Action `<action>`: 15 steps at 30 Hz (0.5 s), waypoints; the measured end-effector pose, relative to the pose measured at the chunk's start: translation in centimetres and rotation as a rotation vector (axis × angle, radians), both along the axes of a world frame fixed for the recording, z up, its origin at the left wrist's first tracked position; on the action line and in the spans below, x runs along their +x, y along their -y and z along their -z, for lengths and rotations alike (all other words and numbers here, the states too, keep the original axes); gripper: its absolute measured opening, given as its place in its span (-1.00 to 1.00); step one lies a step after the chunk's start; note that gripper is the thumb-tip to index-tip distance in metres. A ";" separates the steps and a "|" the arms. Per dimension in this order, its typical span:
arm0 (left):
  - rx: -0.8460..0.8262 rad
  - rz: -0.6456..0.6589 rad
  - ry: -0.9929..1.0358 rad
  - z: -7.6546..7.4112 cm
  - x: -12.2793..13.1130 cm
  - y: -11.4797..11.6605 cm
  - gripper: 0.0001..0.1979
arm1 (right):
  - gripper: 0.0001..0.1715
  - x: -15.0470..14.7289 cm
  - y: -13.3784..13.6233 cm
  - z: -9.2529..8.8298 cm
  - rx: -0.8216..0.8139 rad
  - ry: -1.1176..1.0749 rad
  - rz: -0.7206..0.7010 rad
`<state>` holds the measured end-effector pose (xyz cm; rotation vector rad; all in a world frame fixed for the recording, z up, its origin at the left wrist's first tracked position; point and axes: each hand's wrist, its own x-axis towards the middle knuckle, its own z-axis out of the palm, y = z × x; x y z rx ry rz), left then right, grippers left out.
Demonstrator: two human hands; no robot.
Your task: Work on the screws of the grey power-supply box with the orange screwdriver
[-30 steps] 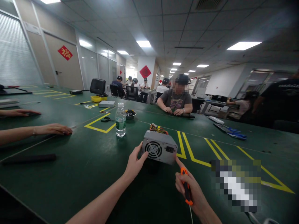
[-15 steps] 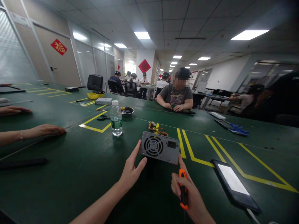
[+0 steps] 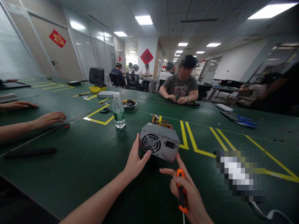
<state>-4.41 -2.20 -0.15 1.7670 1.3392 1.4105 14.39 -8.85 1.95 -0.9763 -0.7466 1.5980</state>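
A grey metal computer power supply [image 3: 159, 141] is tilted, its fan grille and power socket towards me and its top now showing. My left hand [image 3: 136, 160] grips its left end, with the fingers along the side and the thumb at the lower front edge. In my right hand [image 3: 184, 189] is a screwdriver [image 3: 181, 193] with an orange and black handle, its shaft pointing down towards me. One stretched finger of that hand touches the power supply's lower right corner. Coloured cables [image 3: 163, 123] come out behind the unit.
A water bottle [image 3: 118, 112] stands left of the power supply, near a metal bowl [image 3: 129, 105] of tools. Another person's hands [image 3: 50, 118] rest at the left. Opposite sits a co-worker [image 3: 179, 84]. A pixelated device [image 3: 238, 175] with a cable lies at the right.
The power supply has tipped so that its top face shows. A finger of my right hand has stretched out towards the left. The view has shifted slightly.
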 end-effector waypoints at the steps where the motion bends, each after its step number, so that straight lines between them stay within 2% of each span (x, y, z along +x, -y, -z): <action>1: 0.008 -0.006 -0.012 0.1 -0.1 -0.1 -0.25 | -0.14 -0.1 0.1 0.1 -0.007 -0.004 -0.013; 6: -0.009 -0.053 -0.074 0.0 -0.3 -0.4 -0.29 | -0.09 -0.4 0.1 0.2 -0.031 -0.023 -0.017; 10: -0.076 -0.022 -0.097 0.1 -0.3 -0.5 -0.32 | -0.07 -0.3 -0.3 0.4 -0.056 -0.017 -0.017; 15: -0.111 0.014 -0.165 0.8 -0.2 -1.0 -0.25 | -0.13 -0.1 -1.1 0.8 -0.035 -0.029 0.001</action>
